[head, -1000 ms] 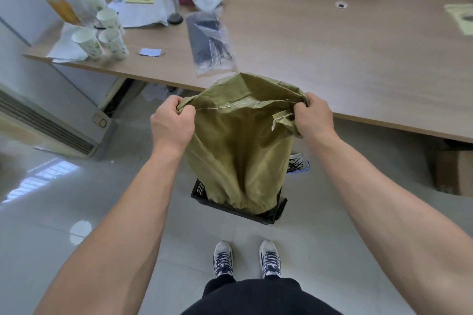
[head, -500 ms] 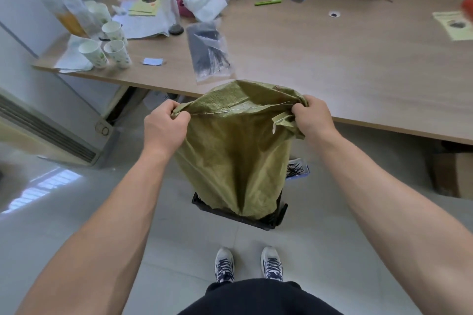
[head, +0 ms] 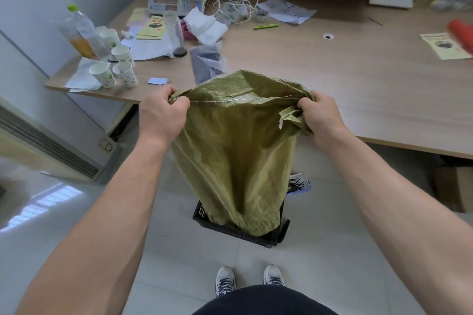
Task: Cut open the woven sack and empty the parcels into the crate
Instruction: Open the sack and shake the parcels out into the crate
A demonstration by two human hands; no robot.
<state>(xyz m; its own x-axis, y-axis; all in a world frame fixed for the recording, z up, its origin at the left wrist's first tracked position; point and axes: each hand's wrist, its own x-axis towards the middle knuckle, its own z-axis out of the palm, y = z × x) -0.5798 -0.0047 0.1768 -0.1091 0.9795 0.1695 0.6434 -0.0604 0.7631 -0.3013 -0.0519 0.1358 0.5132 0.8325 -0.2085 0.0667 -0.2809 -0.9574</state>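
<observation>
Both hands, the left hand (head: 161, 115) and right hand (head: 321, 116), kept a closed grip on the sack's (head: 235, 156) stitched end above the crate (head: 280, 234), and the limp, light weave looked best held by bunched corners.

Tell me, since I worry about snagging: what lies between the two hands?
In the head view, only the woven sack spans there: its stitched top edge is stretched from the left hand to the right hand, hanging into the black crate.
</observation>
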